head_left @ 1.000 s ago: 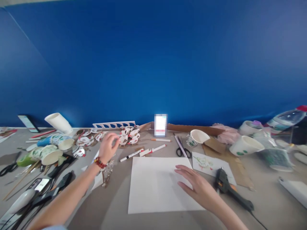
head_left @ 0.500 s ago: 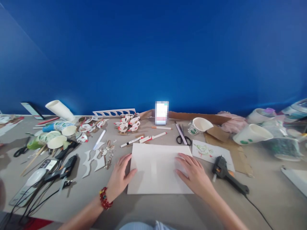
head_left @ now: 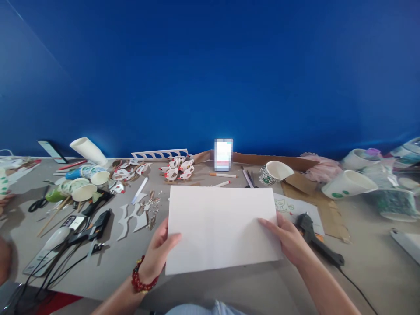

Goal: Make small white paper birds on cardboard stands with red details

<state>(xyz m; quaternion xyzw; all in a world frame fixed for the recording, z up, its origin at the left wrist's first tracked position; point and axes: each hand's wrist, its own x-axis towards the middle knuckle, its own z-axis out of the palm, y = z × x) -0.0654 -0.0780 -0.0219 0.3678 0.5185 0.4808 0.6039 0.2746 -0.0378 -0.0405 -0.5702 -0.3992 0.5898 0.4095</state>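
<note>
I hold a blank white sheet of paper [head_left: 220,227] lifted off the grey table [head_left: 361,271], its face tilted toward me. My left hand [head_left: 158,256], with a red bead bracelet at the wrist, grips the sheet's left edge, thumb on the front. On the right edge my right hand [head_left: 288,239] pinches the paper the same way. The raised sheet hides most of the markers and the scissors that lie behind it.
A black glue gun [head_left: 316,243] with its cord lies right of the sheet, on a small drawing [head_left: 286,205]. Paper cups [head_left: 348,184], cardboard, white cut-outs [head_left: 131,218], paper bird figures [head_left: 177,168], scissors [head_left: 38,203] and cables crowd both sides. A person's hand [head_left: 5,258] shows far left.
My left hand came back from the cut-outs to the sheet's left edge. Both hands then took the paper by its edges and lifted it off the table.
</note>
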